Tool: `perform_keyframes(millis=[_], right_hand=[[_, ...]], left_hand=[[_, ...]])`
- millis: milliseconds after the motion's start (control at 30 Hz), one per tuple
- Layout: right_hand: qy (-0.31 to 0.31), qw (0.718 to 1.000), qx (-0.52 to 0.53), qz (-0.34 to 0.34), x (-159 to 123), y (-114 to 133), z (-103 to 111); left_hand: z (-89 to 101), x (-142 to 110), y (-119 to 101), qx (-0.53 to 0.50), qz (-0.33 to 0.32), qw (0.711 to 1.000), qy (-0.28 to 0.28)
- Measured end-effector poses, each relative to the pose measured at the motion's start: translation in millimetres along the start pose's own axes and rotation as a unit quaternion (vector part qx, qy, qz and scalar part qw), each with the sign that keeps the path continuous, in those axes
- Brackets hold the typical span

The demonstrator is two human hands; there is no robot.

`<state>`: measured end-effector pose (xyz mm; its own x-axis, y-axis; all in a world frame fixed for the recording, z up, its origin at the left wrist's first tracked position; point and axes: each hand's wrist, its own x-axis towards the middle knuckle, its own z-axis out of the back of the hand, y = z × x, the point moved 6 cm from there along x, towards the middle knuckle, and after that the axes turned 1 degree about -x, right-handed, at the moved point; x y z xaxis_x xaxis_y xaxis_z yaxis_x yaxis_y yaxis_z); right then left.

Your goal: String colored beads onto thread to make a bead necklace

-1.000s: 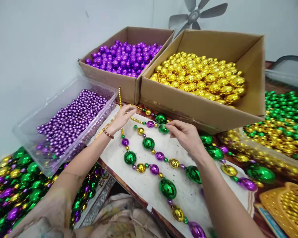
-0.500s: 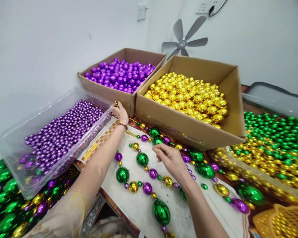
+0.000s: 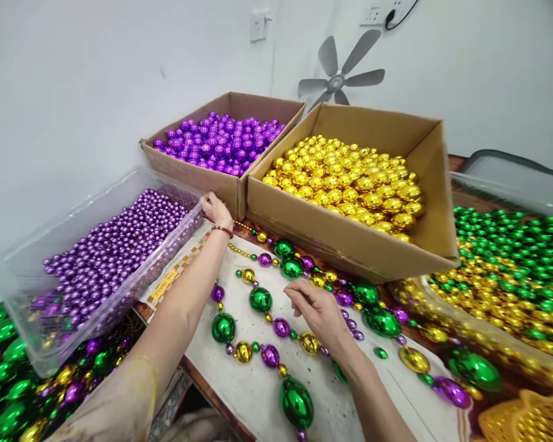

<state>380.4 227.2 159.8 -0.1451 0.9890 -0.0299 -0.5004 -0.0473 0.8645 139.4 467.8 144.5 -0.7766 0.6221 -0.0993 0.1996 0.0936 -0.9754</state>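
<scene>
My left hand (image 3: 217,210) reaches to the gap between the clear plastic bin (image 3: 194,205) and the cardboard boxes, fingers curled and turned away, so their contents are hidden. From near its wrist, a string of small gold beads (image 3: 243,251) runs into a strand of larger green, purple and gold beads (image 3: 292,267). My right hand (image 3: 316,313) hovers over the white cloth (image 3: 239,393) with thumb and fingers pinched; anything between them is too small to make out. Below it, another bead strand (image 3: 270,356) lies in a loop on the cloth.
Purple balls fill one cardboard box (image 3: 188,161), gold ones the other box (image 3: 350,236). Green and gold beads lie in a bin (image 3: 447,301) at right, near an orange basket (image 3: 502,420). Large beads (image 3: 13,393) are piled at lower left. A fan (image 3: 336,83) stands behind.
My left hand has turned and its fingers have curled; the gold beads seen at its fingertips no longer show. My right hand keeps its pinch almost in place. The view has shifted slightly.
</scene>
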Motion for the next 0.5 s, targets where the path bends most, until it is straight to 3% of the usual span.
perform_keyframes(millis=[100, 200, 333, 433, 500], right_hand=[[-0.001, 1.0, 0.001, 0.001, -1.6, 0.3, -1.3], [-0.005, 1.0, 0.005, 0.006, -2.3, 1.2, -1.3], [-0.011, 1.0, 0.017, 0.003, -3.8, 2.7, 1.5], [-0.013, 1.0, 0.019, 0.005, -4.6, 8.8, 2.3], [-0.017, 1.0, 0.012, 0.012, -5.2, 15.7, 1.6]], left_hand=[[7.8, -13.6, 2.1, -0.026, 0.022, 0.998, 0.045], [28.6, -32.4, 1.9, -0.043, 0.051, 0.99, 0.124], [77.6, -49.0, -4.7, -0.038, 0.102, 0.966, 0.236], [114.7, -50.5, -13.9, -0.021, 0.133, 0.952, 0.274], [129.2, -49.9, -23.4, -0.008, 0.127, 0.945, 0.301]])
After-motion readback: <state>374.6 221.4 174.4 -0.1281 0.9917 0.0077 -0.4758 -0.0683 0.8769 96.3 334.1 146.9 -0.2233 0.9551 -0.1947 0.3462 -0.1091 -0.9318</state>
